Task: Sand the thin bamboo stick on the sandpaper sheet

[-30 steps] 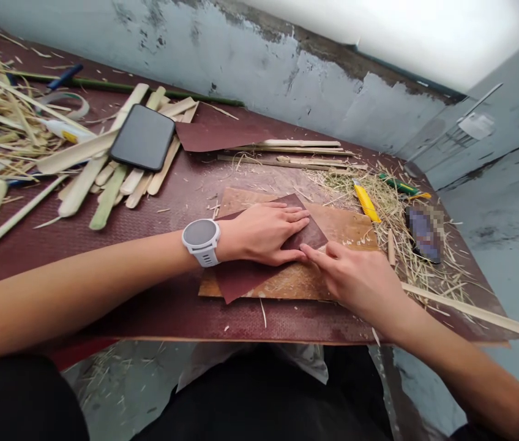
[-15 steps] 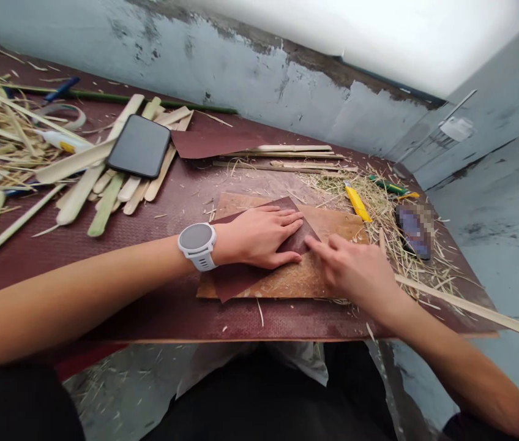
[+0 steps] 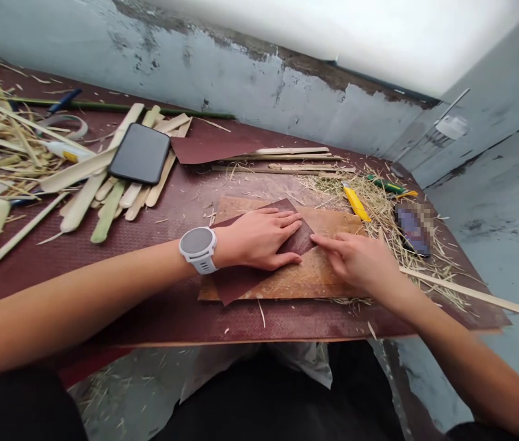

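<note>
My left hand [image 3: 266, 239], with a pale watch on its wrist, lies flat with outstretched fingers on a dark red-brown sheet that looks like sandpaper [image 3: 241, 285]. Under the sheet is a worn wooden board [image 3: 287, 285]. My right hand [image 3: 360, 260] is at the sheet's right corner, its index finger stretched to the edge and the other fingers curled. A thin pale bamboo strip [image 3: 470, 294] runs from behind this hand out past the table's right side. It lines up with the curled fingers, which hide its near end.
A phone [image 3: 139, 153] rests on flat bamboo pieces [image 3: 82, 202] at the left. Another dark red sheet [image 3: 209, 149] and thin strips [image 3: 291, 153] lie behind the board. Rightward, a yellow cutter [image 3: 355, 202], a green-handled tool [image 3: 385, 184] and a dark object [image 3: 413, 229] sit among shavings.
My right hand has shifted slightly right and up, its index finger now straighter at the sheet's corner. My left hand stays flat on the sheet. The view has tilted a little.
</note>
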The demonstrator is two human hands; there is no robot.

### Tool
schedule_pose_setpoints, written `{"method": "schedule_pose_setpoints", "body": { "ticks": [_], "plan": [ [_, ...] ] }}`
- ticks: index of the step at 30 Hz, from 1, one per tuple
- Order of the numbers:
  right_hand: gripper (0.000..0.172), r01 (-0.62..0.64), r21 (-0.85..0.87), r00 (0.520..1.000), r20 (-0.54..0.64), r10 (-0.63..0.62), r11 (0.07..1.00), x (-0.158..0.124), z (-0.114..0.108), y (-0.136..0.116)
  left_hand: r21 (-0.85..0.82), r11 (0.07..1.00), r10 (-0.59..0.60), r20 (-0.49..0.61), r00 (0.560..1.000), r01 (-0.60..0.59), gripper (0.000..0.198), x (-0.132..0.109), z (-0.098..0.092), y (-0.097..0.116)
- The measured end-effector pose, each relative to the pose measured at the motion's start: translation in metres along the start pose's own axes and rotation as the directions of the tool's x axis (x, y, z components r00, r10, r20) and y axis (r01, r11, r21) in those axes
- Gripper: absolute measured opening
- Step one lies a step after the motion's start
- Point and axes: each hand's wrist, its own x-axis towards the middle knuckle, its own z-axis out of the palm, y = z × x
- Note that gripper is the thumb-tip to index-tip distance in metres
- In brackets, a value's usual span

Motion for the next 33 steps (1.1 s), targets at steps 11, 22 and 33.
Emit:
{"method": "schedule_pose_setpoints", "body": {
  "ticks": [11, 22, 33],
  "plan": [
    [0.052, 0.005, -0.025, 1.0, 0.017, -0.005, 1.0, -0.001, -0.005, -0.008, -0.001, 1.0, 0.012, -0.017, 1.0, -0.012, 0.084, 0.0, 0.003, -0.001],
    [0.051, 0.037, 0.028, 0.999, 0.029, -0.038, 0.999, -0.004, 0.0, -0.009, -0.017, 1.0, 0.008, -0.008, 1.0, -0.008, 0.085, 0.0, 0.003, -0.001],
    [0.049, -0.135, -0.007, 0.991, 0.01, 0.135, 0.991, -0.007, 0.005, -0.012, -0.012, 1.0, 0.005, -0.021, 1.0, -0.005, 0.08, 0.0, 0.002, 0.001]
  ]
}}
